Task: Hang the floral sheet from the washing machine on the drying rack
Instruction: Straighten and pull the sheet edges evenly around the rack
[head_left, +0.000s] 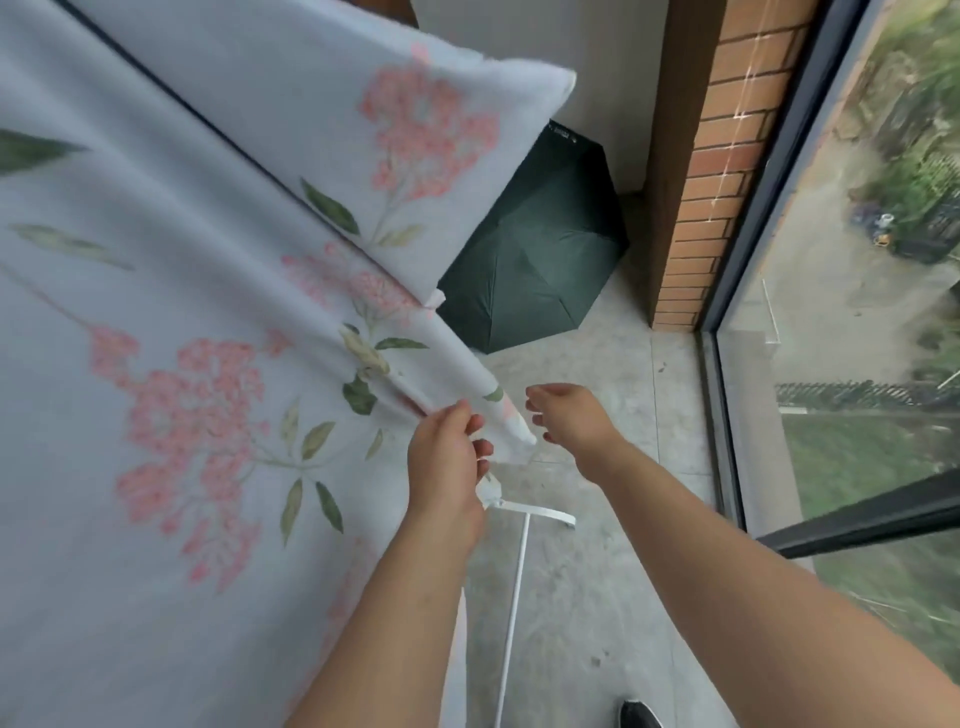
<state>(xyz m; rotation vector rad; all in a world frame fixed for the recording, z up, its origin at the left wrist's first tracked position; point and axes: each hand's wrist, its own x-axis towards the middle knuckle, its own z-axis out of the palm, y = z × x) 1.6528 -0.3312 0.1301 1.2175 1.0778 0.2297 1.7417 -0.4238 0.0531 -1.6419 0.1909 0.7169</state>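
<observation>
Floral sheet (182, 312) spread over drying rack (512, 608).
Left hand (447, 457) pinches the sheet's gathered right edge; right hand (569, 421) just beside it, fingers loosely spread, holding nothing.

A dark green umbrella (535, 260) lies open on the grey floor (597, 597) at its far corner, just beside a brick pillar (727, 171). A window (857, 312) runs along the floor's right edge. A black shoe (640, 714) shows at the near edge.

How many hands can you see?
2. The left hand pinches the floral sheet near its lower corner; the right hand is just right of that corner, fingers loosely curled, holding nothing. None hidden.
</observation>
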